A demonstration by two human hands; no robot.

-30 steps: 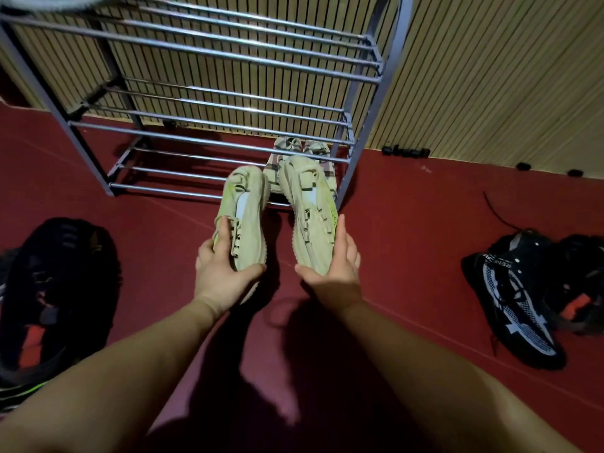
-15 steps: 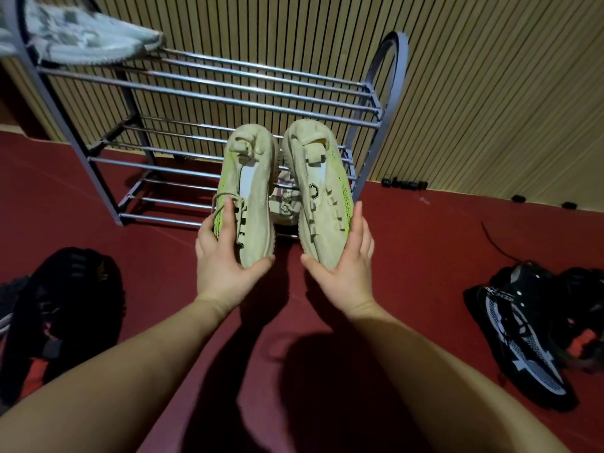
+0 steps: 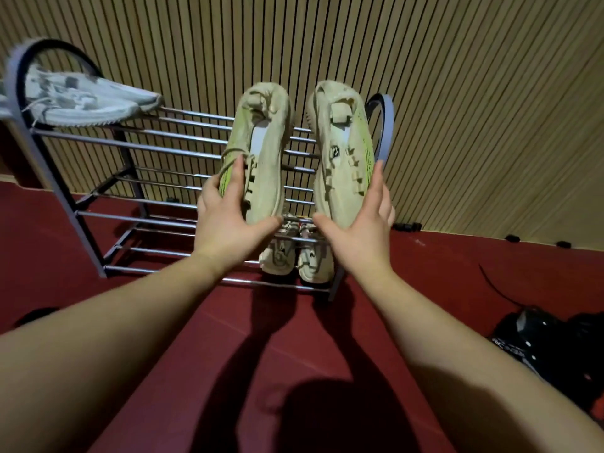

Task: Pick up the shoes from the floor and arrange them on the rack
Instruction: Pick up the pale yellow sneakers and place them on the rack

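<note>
Lifting the pair has brought it up from the level of the lowest shelf a second ago to the height of the top shelf of the rack. The left hand grips the near end of the left shoe, thumb on the inner side and fingers curled round the outer edge. The right hand holds the right shoe the same way, with its fingers lying long up the outer side. Both shoes are in the air, side by side but apart, far ends tipped up toward the top rails. The judgement is that the carry is nearly over and the set-down on the top shelf comes next, on the bare rails to the right of the grey-white shoes already lying at its left end.

A pale pair sits on the bottom shelf, straight below the hands. The floor is dark red and smooth; black shoes wait on it at the right, near a thin dark cable. Behind the rack rises a wall of narrow tan slats.
</note>
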